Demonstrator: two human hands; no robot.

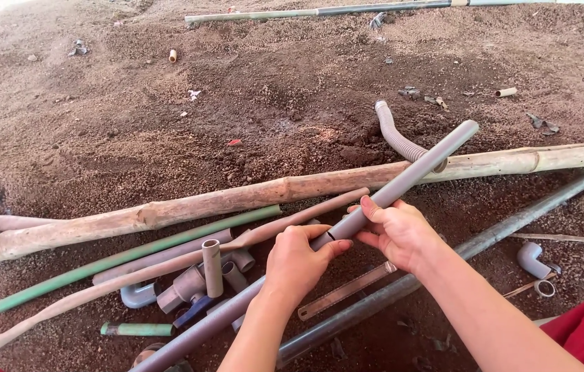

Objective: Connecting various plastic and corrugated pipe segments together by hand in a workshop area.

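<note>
Both my hands grip a long grey plastic pipe [416, 171] that slants from lower left to upper right over the dirt. My left hand [299, 262] wraps the pipe just below a dark joint or cut line. My right hand [396, 231] clasps the upper piece just above that line, thumb pressed on top. The lower stretch of pipe [195, 333] runs down to the bottom edge. Under my hands a metal ruler [347, 291] lies on the ground.
A long bamboo pole [237, 198] crosses the soil. Nearby lie a green pipe [133, 255], a thin wooden stick [99, 289], a dark pipe [512, 222], grey fittings with a blue-handled valve [192, 289], an elbow [529, 258], tape roll [544, 288] and corrugated hose [395, 134].
</note>
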